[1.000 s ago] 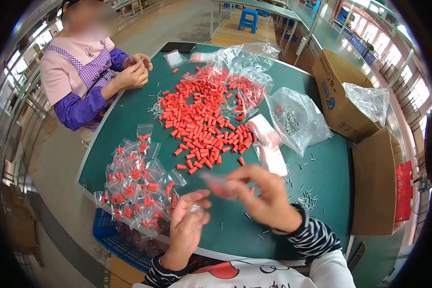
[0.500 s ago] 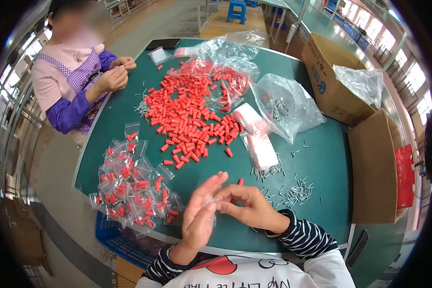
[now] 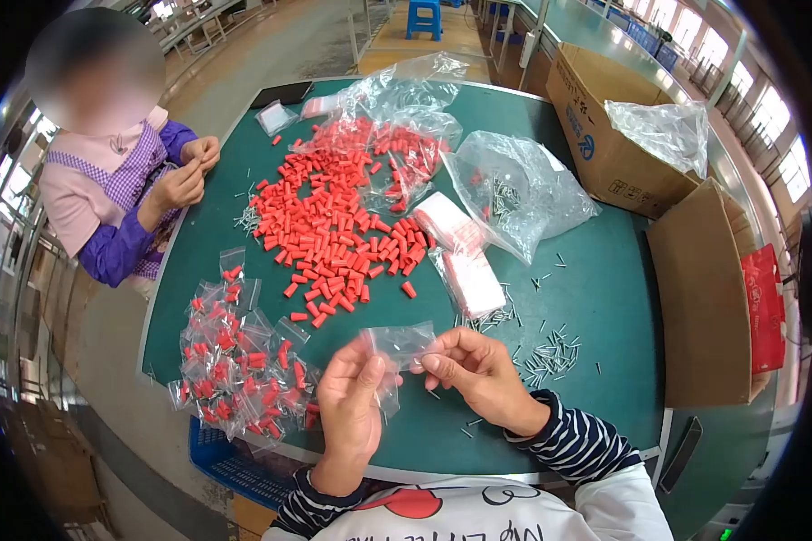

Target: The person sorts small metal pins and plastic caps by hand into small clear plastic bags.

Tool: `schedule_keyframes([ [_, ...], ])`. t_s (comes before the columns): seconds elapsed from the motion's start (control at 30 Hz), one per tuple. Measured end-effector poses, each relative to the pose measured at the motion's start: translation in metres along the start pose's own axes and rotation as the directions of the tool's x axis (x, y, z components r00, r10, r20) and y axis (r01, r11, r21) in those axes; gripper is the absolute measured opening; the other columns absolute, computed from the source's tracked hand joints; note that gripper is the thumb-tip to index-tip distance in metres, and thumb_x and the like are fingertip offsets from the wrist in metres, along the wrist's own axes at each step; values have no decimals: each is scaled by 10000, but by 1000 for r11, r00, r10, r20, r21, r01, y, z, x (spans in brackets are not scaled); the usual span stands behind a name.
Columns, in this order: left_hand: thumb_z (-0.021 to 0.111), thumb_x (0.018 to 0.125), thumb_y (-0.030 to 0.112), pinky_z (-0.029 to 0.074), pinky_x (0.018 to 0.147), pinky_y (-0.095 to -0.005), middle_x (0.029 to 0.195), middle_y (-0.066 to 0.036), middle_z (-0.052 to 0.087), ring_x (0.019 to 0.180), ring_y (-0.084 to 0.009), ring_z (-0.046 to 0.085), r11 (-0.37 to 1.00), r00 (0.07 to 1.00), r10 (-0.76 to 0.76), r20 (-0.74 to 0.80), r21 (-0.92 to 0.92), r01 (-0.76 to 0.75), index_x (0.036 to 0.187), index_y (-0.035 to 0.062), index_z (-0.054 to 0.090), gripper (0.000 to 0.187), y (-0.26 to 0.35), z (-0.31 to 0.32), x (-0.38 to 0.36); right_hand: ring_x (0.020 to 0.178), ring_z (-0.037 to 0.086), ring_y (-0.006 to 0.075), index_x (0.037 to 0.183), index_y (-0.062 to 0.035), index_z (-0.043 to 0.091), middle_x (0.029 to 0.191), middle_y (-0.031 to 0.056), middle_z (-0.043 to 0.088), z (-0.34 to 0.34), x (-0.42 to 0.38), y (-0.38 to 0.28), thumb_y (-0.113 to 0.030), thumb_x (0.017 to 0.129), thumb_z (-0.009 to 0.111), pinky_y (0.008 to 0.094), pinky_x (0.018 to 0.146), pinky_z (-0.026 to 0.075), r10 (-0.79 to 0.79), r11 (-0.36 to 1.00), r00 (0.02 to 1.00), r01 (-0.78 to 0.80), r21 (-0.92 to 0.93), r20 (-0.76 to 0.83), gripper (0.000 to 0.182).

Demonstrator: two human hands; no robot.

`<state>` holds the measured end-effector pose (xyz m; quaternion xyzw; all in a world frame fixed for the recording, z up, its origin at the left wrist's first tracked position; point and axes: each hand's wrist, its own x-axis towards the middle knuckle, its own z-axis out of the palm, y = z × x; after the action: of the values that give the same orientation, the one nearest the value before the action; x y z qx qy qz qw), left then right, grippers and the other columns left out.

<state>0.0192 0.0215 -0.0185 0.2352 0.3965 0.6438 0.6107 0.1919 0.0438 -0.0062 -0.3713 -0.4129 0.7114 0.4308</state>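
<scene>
A small clear plastic bag (image 3: 402, 341) is stretched between my two hands above the green table. My left hand (image 3: 352, 401) holds its left side between thumb and fingers, and more clear plastic hangs below that thumb. The right side of the bag is pinched by my right hand (image 3: 478, 374). Red caps (image 3: 325, 234) lie in a large pile beyond my hands. To the left is a heap of filled bags (image 3: 244, 370) with red caps inside. A stack of flat bags (image 3: 472, 284) lies ahead of my right hand, with loose screws (image 3: 550, 356) to its right.
A co-worker (image 3: 108, 171) sits at the left edge of the green table (image 3: 604, 298), hands together. A large clear bag of screws (image 3: 523, 194) lies at the back right. Cardboard boxes (image 3: 704, 288) stand along the right edge. A blue basket (image 3: 235, 464) is below the near left edge.
My hands have moved slightly apart, and the clear bag is now spread between them. The view has shifted a little. The red cap seen by my right fingers is no longer visible there.
</scene>
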Motion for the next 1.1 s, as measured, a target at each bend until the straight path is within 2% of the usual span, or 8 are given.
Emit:
schedule_keyframes([
  [0.17,674,928,102,463,579,-228,944,-35,629,704,-81,570,989,994,-71,86,132,60,1084,-9,634,196,-3,-4,0,806,608,69,1064,-4,626,953,38,665,12,-2,-2,-117,955,646,215,716,488,-181,978,972,162,-130,-153,158],
  [0.33,666,942,141,342,477,-200,806,30,561,544,-26,421,937,984,-12,177,346,-51,1007,16,633,144,-4,0,1,751,565,42,1047,-6,627,875,-4,645,-11,-1,0,-155,955,654,194,659,450,-79,984,997,76,-158,-14,177],
  [0.43,656,953,173,342,479,-194,792,42,543,559,-20,409,916,989,-117,93,396,71,882,52,612,146,0,1,-1,751,560,36,1034,2,626,876,1,643,-10,-1,1,-159,959,650,196,663,458,-49,994,998,46,-99,-30,179],
  [0.63,589,985,167,311,454,-171,806,40,528,576,-22,415,989,992,-124,-31,76,126,790,106,510,219,0,3,9,771,581,49,1036,8,614,894,16,655,-6,-1,5,-131,971,628,204,686,473,-23,998,999,26,55,-43,154],
  [0.77,575,980,132,312,467,-151,818,12,531,579,-31,420,986,983,-168,-68,10,169,856,102,495,150,5,13,14,771,599,61,1039,5,607,904,27,665,-7,0,6,-105,970,622,207,695,478,-35,986,994,50,157,-100,130],
  [0.93,632,951,133,378,558,-165,906,-22,578,678,-52,502,982,968,-188,166,16,188,1128,39,525,227,3,-1,13,789,609,68,1037,3,606,907,31,670,-9,0,6,-100,964,629,216,706,483,-44,988,991,62,144,-127,128],
  [1.03,681,926,130,418,609,-197,901,-19,591,697,-59,529,901,944,-19,329,416,-126,1267,-13,494,414,0,1,13,797,609,68,1033,2,607,910,32,670,-7,1,8,-102,962,634,219,710,485,-54,984,993,70,161,-106,129],
  [1.1,716,897,101,448,623,-220,863,-22,624,669,-56,533,900,963,-10,268,422,-108,1220,-50,581,382,-1,5,12,801,609,66,1030,0,608,914,33,669,-4,-1,10,-103,960,637,218,710,485,-61,982,994,76,173,-93,129],
])
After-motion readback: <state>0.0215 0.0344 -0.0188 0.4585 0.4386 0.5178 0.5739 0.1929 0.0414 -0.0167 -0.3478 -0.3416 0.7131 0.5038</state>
